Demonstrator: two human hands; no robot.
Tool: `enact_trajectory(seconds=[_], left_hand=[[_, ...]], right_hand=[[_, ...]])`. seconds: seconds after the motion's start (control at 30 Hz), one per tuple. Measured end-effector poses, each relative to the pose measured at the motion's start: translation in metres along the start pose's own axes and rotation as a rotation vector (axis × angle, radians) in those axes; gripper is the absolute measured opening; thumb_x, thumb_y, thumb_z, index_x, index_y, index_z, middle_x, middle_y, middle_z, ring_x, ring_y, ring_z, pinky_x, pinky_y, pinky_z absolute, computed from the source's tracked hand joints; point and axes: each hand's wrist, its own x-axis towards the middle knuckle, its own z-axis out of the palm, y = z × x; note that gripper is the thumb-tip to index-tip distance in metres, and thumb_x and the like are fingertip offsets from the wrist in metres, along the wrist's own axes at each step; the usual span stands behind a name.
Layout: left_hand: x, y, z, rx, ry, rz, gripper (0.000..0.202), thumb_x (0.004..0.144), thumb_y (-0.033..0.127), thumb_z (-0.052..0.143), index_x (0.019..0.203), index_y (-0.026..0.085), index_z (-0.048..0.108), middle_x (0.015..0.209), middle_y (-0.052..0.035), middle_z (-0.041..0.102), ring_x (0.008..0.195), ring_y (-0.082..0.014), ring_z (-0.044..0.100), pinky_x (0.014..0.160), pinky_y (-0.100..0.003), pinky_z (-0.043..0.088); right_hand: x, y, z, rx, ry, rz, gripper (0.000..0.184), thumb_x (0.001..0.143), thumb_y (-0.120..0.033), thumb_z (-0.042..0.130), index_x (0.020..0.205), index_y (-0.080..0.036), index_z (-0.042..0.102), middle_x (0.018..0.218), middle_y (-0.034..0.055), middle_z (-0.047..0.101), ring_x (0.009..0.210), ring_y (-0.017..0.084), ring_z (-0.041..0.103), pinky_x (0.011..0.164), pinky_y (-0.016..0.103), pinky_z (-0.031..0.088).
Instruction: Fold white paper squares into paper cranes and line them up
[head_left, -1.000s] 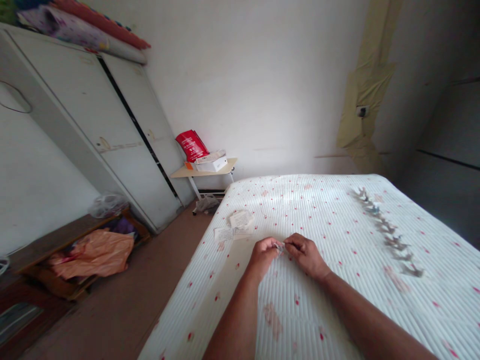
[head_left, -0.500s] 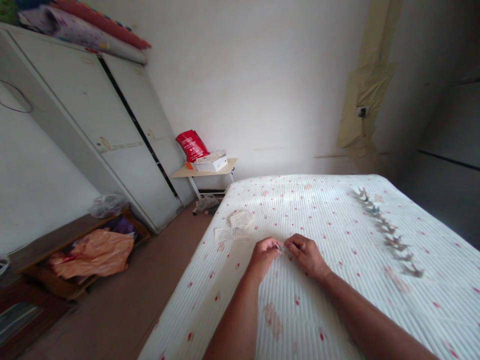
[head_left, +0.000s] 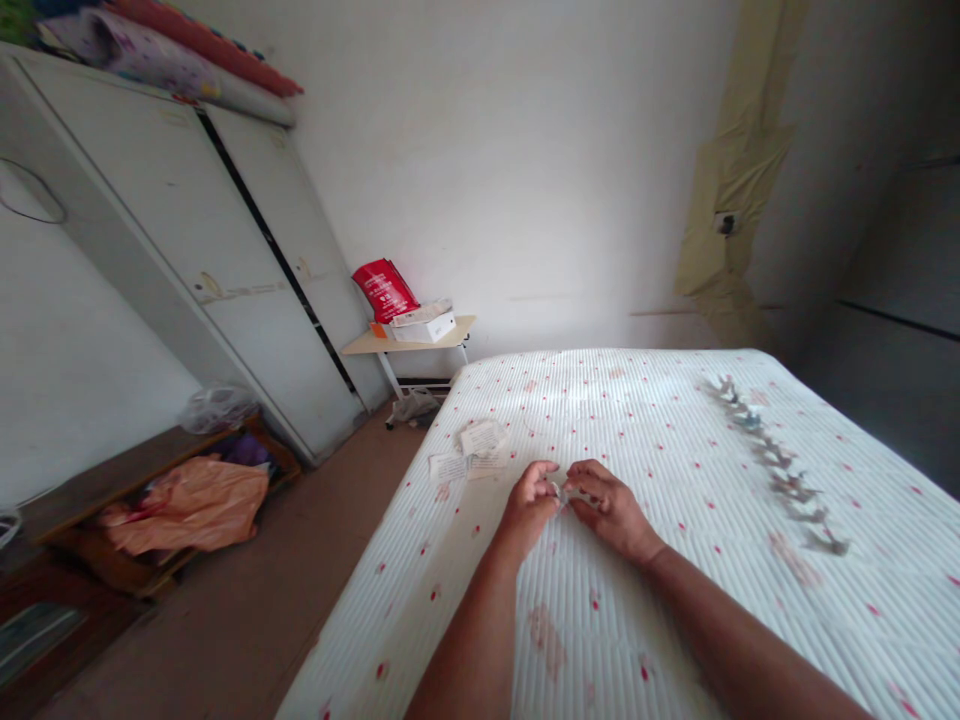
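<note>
Left hand (head_left: 529, 510) and right hand (head_left: 611, 512) had lifted slightly above the bed (head_left: 675, 420), their fingers opening out and rising more than a moment earlier. The grip (head_left: 571, 492) stayed together, with fingertips from both sides clamped on a small folded paper (head_left: 576, 496) at the middle of the bed's near part. Something this small seemed best held right at the fingertips, with the hands close together so that it would not slip.

Just beyond the grip and to its left lay loose paper slips (head_left: 472, 452), their fine print too small to read. Well to the right of the grip ran a row of folded pieces (head_left: 772, 460) on the bed. Far beyond the grip, a table (head_left: 405, 343) carried a white box (head_left: 424, 327) and a red bag (head_left: 382, 290). The bag bore white printing, but it could not be read.
</note>
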Motion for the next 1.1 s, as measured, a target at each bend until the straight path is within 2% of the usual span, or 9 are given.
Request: enact_trajectory(seconds=[0.1,0.23,0.3,0.47,0.6,0.7,0.8,0.93,1.1], left_hand=[[-0.002,0.003,0.001,0.008,-0.005,0.001,0.048,0.061,0.016,0.053,0.108,0.018,0.049,0.065,0.0043,0.054,0.056,-0.0087,0.047,0.056,-0.021,0.032],[-0.002,0.002,0.002,-0.006,-0.001,0.011,0.048,0.062,0.016,0.053,0.11,0.018,0.047,0.066,0.0039,0.055,0.061,-0.0102,0.052,0.062,-0.022,0.037],[-0.001,0.0,0.001,0.022,0.015,0.02,0.046,0.063,0.017,0.055,0.109,0.018,0.047,0.068,0.0037,0.056,0.06,-0.0095,0.051,0.061,-0.022,0.036],[0.0,-0.005,-0.002,0.277,0.158,0.126,0.025,0.065,0.019,0.061,0.089,0.018,0.052,0.07,0.0033,0.058,0.058,-0.0079,0.046,0.059,-0.02,0.033],[-0.002,-0.003,0.0,0.342,0.271,0.215,0.029,0.065,0.022,0.064,0.088,0.02,0.047,0.071,0.0049,0.058,0.063,-0.009,0.049,0.062,-0.02,0.034],[-0.004,0.0,0.004,0.37,0.23,0.21,0.029,0.063,0.022,0.066,0.085,0.02,0.047,0.072,0.0051,0.058,0.065,-0.0095,0.05,0.063,-0.02,0.035],[-0.006,0.001,0.009,0.436,0.179,0.235,0.022,0.062,0.018,0.066,0.077,0.019,0.051,0.074,0.0038,0.059,0.071,-0.0112,0.053,0.065,-0.021,0.036],[-0.005,0.001,0.009,0.496,0.211,0.243,0.007,0.065,0.015,0.059,0.069,0.018,0.055,0.071,0.0026,0.059,0.071,-0.0124,0.053,0.066,-0.022,0.037],[-0.005,0.002,0.004,0.477,0.184,0.282,0.016,0.063,0.011,0.06,0.076,0.019,0.061,0.08,0.0005,0.064,0.076,-0.0135,0.055,0.07,-0.023,0.04]], right_hand=[[0.0,0.0,0.002,-0.065,-0.009,-0.047,0.016,0.077,-0.014,0.051,0.081,-0.021,0.064,0.094,0.0065,0.06,0.082,0.016,0.061,0.07,0.027,0.05],[0.001,0.001,0.0,-0.177,0.012,-0.084,0.017,0.083,-0.016,0.047,0.078,-0.02,0.063,0.093,0.0081,0.061,0.081,0.016,0.061,0.07,0.027,0.05],[0.001,0.0,-0.002,-0.209,0.046,-0.074,0.019,0.084,-0.017,0.046,0.077,-0.021,0.062,0.09,0.0079,0.062,0.079,0.016,0.06,0.069,0.027,0.05],[0.002,-0.001,-0.006,-0.259,0.143,-0.037,0.017,0.084,-0.018,0.045,0.078,-0.021,0.061,0.089,0.0075,0.062,0.08,0.017,0.06,0.07,0.027,0.049],[0.003,-0.003,-0.007,-0.275,0.176,-0.029,0.016,0.085,-0.019,0.045,0.079,-0.02,0.06,0.086,0.0072,0.061,0.078,0.016,0.059,0.07,0.027,0.048],[0.004,-0.003,-0.007,-0.276,0.194,-0.036,0.016,0.085,-0.02,0.045,0.078,-0.02,0.059,0.083,0.0067,0.061,0.075,0.016,0.058,0.067,0.026,0.048],[0.003,-0.003,-0.006,-0.284,0.184,-0.036,0.016,0.085,-0.021,0.045,0.079,-0.02,0.06,0.082,0.0067,0.061,0.075,0.016,0.058,0.067,0.027,0.048],[0.002,-0.003,-0.006,-0.274,0.139,-0.039,0.018,0.086,-0.02,0.044,0.079,-0.02,0.06,0.082,0.0072,0.061,0.076,0.017,0.058,0.069,0.028,0.048],[0.003,-0.003,-0.006,-0.258,0.125,-0.034,0.018,0.086,-0.02,0.043,0.078,-0.021,0.059,0.08,0.0068,0.06,0.073,0.016,0.057,0.066,0.027,0.047]])
